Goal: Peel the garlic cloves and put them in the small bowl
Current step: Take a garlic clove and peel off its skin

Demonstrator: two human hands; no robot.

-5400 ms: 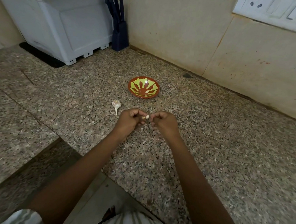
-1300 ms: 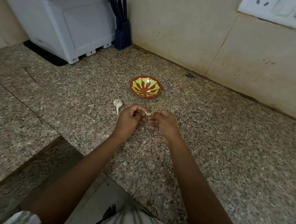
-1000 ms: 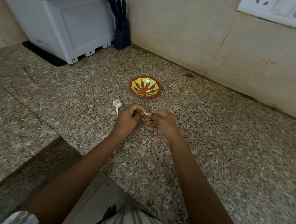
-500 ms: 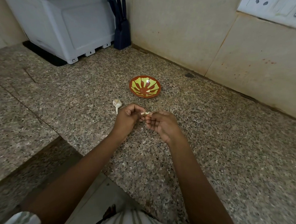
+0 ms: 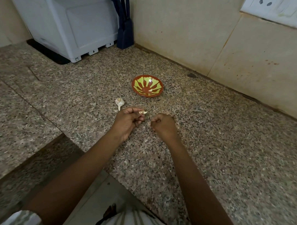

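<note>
Granite counter point(image 5: 219, 148) lies under my forearms. My right hand point(image 5: 163, 125) is curled, whether on a scrap of skin I cannot tell; just apart, my left hand point(image 5: 129, 120) pinches a garlic clove point(image 5: 144, 112), seemingly nearly peeled. Beyond it the partial bulb point(image 5: 119, 102) waits, so more remains. Farther off, the small bowl point(image 5: 133, 85) seems to hold a few pale cloves point(image 5: 150, 90).

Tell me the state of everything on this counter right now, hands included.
Left hand, pinching a clove, tip sticking out.
Right hand, curled, pinching a scrap of peel.
Bowl, upright, a few peeled cloves inside.
Garlic bulb, lying on the counter, untouched.
Knives, slotted in their block.
</note>
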